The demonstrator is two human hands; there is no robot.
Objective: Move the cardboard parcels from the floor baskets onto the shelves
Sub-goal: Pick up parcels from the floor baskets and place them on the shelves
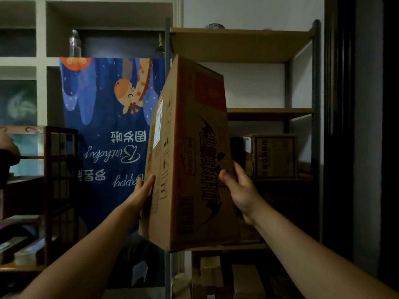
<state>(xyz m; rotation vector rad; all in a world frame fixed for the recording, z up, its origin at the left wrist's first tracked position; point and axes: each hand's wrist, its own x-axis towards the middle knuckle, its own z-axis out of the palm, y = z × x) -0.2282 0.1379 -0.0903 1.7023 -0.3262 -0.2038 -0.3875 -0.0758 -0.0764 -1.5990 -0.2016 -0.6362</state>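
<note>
The large parcel (190, 160) occupies frame centre, tilted, in front of the left post of the shelving unit (269, 114). The left hand (142, 190) lies flat on its 9 o'clock face; the right hand (239, 190) grips its 3 o'clock edge. Behind it, the shelving unit extends from 12 to 4 o'clock. A smaller parcel (274, 157) sits on a shelf at 3 o'clock. A bowl (214, 26) rests on the top board at 12 o'clock. A hanging cloth (103, 126) lies at 9 o'clock, a bottle (75, 44) at 10 o'clock, a rack (60, 190) at 8 o'clock.
</note>
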